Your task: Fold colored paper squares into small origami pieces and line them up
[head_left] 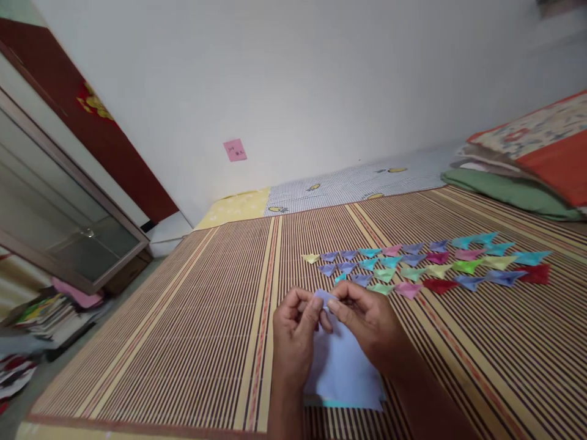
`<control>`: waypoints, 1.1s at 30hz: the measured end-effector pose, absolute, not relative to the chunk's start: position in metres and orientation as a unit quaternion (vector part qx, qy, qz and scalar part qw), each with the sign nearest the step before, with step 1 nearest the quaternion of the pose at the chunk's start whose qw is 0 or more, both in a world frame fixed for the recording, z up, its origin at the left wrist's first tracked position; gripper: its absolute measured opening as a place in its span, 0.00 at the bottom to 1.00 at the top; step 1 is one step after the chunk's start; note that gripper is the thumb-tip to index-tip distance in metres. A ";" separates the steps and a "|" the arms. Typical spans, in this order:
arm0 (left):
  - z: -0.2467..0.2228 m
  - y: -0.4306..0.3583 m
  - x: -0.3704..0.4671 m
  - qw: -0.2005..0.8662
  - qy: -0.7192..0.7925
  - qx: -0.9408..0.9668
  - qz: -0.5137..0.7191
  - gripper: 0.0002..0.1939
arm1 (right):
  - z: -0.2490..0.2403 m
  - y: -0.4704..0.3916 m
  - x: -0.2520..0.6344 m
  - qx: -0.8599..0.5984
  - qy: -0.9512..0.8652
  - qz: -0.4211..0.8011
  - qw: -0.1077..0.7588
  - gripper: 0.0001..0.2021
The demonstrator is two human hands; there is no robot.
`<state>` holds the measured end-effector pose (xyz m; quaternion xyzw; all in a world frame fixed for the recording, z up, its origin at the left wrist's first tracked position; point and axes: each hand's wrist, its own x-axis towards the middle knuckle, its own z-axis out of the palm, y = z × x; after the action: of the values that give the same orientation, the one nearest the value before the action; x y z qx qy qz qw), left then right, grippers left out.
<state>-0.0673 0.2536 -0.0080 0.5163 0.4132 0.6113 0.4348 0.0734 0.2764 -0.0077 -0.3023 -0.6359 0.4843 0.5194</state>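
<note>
Covering the bed, a striped mat (pixel 183 318) (white wall (pixel 298 73) behind)

A brown-and-tan striped mat (pixel 183 318) is seen; pale lavender paper (pixel 342 370), multicoloured folded pieces (pixel 426 263) at right, a pink note (pixel 235 150) on the white wall.

Folded paper (pixel 324 297) mostly behind fingers (pixel 316 311).
</note>
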 end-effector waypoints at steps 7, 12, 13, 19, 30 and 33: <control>-0.006 0.250 -0.072 0.434 0.412 0.544 0.588 0.12 | -0.005 0.279 0.080 -0.300 -0.666 0.464 0.501 0.11; -0.006 0.251 -0.069 0.429 0.422 0.538 0.590 0.11 | -0.004 0.278 0.080 -0.325 -0.686 0.408 0.507 0.13; -0.004 0.251 -0.069 0.426 0.424 0.535 0.593 0.10 | -0.004 0.278 0.080 -0.327 -0.686 0.405 0.509 0.12; 0.003 0.249 -0.075 0.400 0.439 0.521 0.613 0.07 | -0.004 0.279 0.083 -0.341 -0.710 0.375 0.489 0.09; 0.013 0.243 -0.076 0.466 0.398 0.482 0.625 0.05 | 0.004 0.275 0.090 -0.335 -0.726 0.349 0.488 0.06; 0.014 0.241 -0.077 0.459 0.421 0.487 0.612 0.05 | 0.006 0.273 0.089 -0.336 -0.718 0.278 0.543 0.05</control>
<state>-0.0770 0.2414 0.0136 0.4865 0.4212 0.6123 0.4594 0.0890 0.2729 0.0056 -0.3356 -0.7178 0.2777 0.5432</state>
